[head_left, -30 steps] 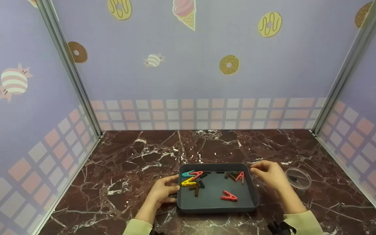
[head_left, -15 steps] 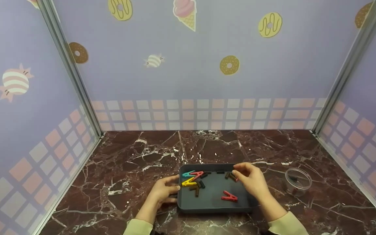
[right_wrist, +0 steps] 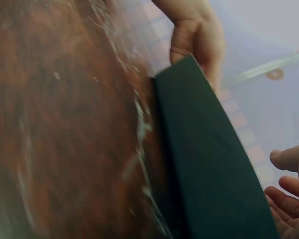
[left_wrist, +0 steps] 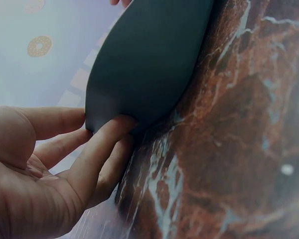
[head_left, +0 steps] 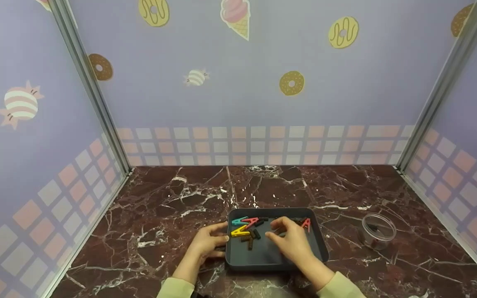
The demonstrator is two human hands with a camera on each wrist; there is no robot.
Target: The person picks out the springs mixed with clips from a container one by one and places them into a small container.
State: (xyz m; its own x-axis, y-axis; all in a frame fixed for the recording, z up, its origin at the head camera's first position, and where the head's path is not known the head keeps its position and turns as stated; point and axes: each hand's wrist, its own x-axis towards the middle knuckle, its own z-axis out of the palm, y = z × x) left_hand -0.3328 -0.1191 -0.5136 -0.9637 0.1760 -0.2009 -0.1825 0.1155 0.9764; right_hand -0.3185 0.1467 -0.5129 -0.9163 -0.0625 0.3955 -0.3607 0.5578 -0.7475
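Note:
A dark grey tray (head_left: 323, 248) stands on the marbled table. Inside are a blue-green clothespin (head_left: 238, 221), a yellow clothespin (head_left: 240, 232), red clothespins (head_left: 306, 224) and several short dark brown cylinders (head_left: 250, 243). At the tray's left side, my left hand (head_left: 207, 241) rests its fairly straight fingers against the outer wall, thumb tip at the rim. My right hand (head_left: 292, 242) is over the tray's middle, thumb and index finger apart with nothing showing between them. It hides part of the tray's floor and the things there.
Right of the tray stands a clear round plastic container (head_left: 378, 229) with something small and dark in it. Purple printed panels (head_left: 263, 103) enclose the table (head_left: 160, 198) at the back and both sides, with metal posts at the corners.
My right hand has moved left from beyond the tray's right rim, across the red clothespin at the right, to over the tray's middle. My left hand has stayed at the left wall.

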